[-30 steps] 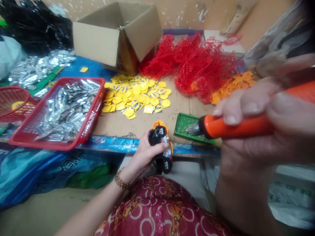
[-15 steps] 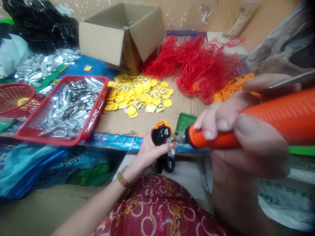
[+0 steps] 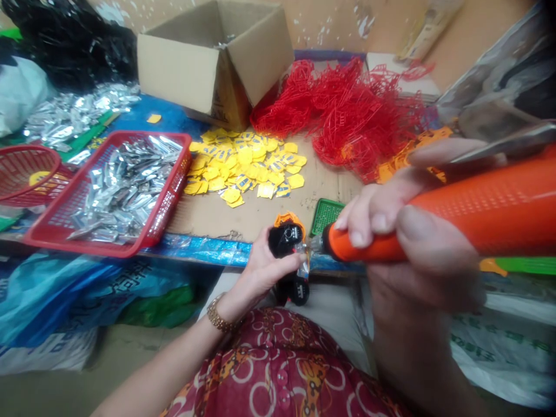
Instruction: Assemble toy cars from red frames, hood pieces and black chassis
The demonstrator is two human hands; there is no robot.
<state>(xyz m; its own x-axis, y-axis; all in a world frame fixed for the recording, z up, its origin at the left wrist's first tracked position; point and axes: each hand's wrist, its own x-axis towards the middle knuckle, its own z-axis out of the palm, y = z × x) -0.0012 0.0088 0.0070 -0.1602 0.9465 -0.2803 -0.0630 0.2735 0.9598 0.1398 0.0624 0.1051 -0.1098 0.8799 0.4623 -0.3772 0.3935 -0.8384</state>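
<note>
My left hand (image 3: 267,269) grips a black and orange plastic toy body (image 3: 284,240) with a small silver part on its side, just above my lap. My right hand (image 3: 412,231) is close to the camera, wrapped around an orange electric screwdriver (image 3: 486,217). The screwdriver's metal bit (image 3: 315,245) reaches the toy's right side. The exact contact point is hidden by my left fingers. Both hands hold their objects over the front edge of the workbench.
A red plastic basket (image 3: 82,246) holds silver foil pieces. Behind it lie yellow tags (image 3: 243,168), a tangle of red plastic (image 3: 347,121), orange pieces (image 3: 408,162) and an open cardboard box (image 3: 182,66). A green tray (image 3: 325,217) sits partly behind my right hand.
The screwdriver has moved left from above the green tray, bringing its bit to the toy. My right hand now covers most of the tray. The toy has stayed in my left hand.
</note>
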